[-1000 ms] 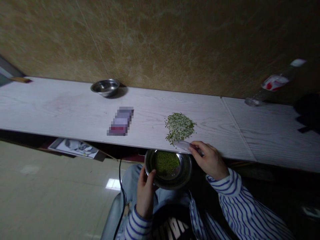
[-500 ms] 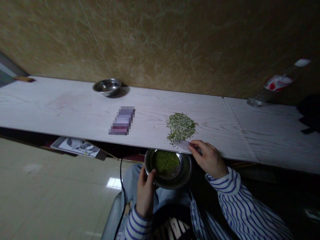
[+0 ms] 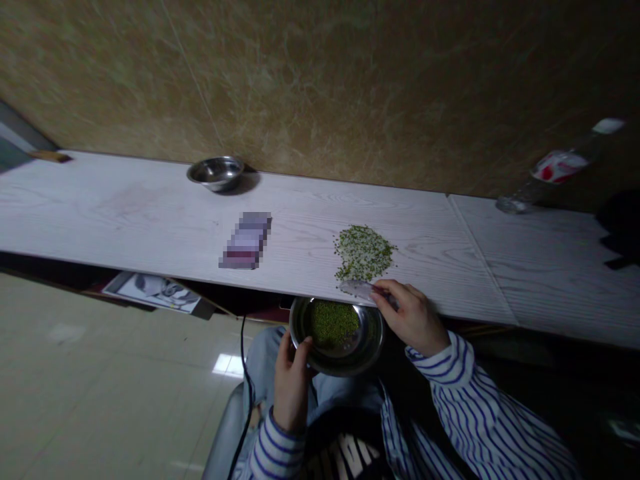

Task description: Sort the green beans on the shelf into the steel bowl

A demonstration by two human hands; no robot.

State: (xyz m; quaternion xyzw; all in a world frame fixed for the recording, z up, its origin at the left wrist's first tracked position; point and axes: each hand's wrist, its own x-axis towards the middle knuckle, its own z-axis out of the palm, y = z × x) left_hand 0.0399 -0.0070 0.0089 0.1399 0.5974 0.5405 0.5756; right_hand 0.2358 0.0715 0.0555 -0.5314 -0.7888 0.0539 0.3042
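Observation:
My left hand [image 3: 291, 387] grips the left rim of a steel bowl [image 3: 369, 357], thumb over the edge. Green mung beans [image 3: 333, 321] lie in the bowl, which is just below the table's front edge above my lap. In my closed right hand [image 3: 410, 317] is a clear plastic spoon [image 3: 356, 288], though its exact shape is hard to make out. It rests low at the table edge, right above the bowl. Just beyond the spoon, a pile of green beans mixed with white grains [image 3: 365, 252] is spread on the white table [image 3: 300, 200].
A second steel bowl [image 3: 216, 175] stands near the wall. A blurred, pixelated flat object [image 3: 246, 241] lies left of the pile. At the right stands a clear bottle with a red label [image 3: 557, 167]. A black cable [image 3: 245, 380] hangs by my left leg.
My right hand and the spoon have shifted slightly left along the table edge. My left hand and the bowl stay in place.

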